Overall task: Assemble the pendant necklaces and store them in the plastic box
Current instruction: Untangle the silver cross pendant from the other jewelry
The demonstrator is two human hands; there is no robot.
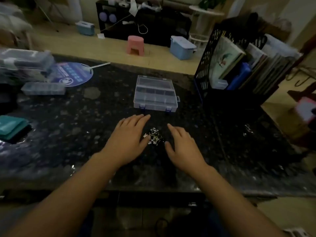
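Observation:
A small heap of silver pendants and chain (154,138) lies on the dark speckled table (71,117), between my two hands. My left hand (130,135) lies flat just left of the heap, fingers straight, thumb tip touching its edge. My right hand (181,142) lies flat just right of it, holding nothing. A clear plastic box (155,93) with blue latches sits closed on the table a short way beyond my fingertips. A few more silver pieces (248,130) lie far right on the table.
A black mesh file rack (213,53) with books stands at the back right. Clear organiser boxes (43,88) and a blue round fan (73,74) lie at the back left. A teal case (12,128) sits at the left edge.

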